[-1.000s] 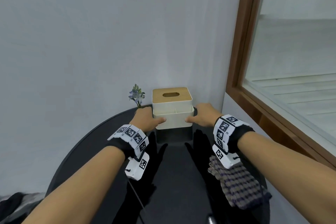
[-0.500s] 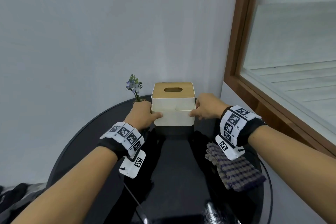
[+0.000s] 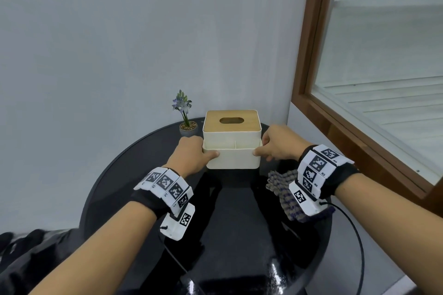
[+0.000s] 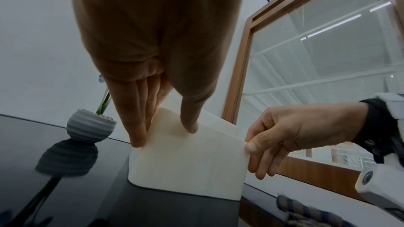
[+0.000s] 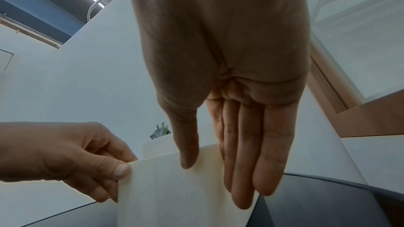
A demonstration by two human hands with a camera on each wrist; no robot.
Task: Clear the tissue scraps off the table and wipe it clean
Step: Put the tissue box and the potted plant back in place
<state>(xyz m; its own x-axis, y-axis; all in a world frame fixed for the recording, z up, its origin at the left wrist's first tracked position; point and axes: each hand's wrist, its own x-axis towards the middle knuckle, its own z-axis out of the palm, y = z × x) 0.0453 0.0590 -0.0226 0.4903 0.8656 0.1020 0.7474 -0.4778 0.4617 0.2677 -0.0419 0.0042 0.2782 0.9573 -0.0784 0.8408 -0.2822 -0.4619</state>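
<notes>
A white tissue box (image 3: 232, 161) with a wooden slotted lid stands at the back of the round black table (image 3: 119, 175). My left hand (image 3: 206, 151) pinches its front left corner, thumb on the front face and fingers along the side (image 4: 140, 134). Gripping the front right corner the same way is my right hand (image 3: 261, 148), whose thumb (image 5: 188, 158) lies on the front face. A checked cloth (image 3: 280, 187) lies crumpled on the table under my right wrist. No tissue scraps show in any view.
A small potted plant (image 3: 185, 117) stands just left of the box, close to my left hand. The white wall is right behind them. A wood-framed window (image 3: 309, 79) borders the table's right side. A black cable (image 3: 354, 235) hangs from my right wrist.
Both hands keep their hold on the box. Box and hands have shifted slightly back toward the wall, and the plant's pot now shows beside my left hand.
</notes>
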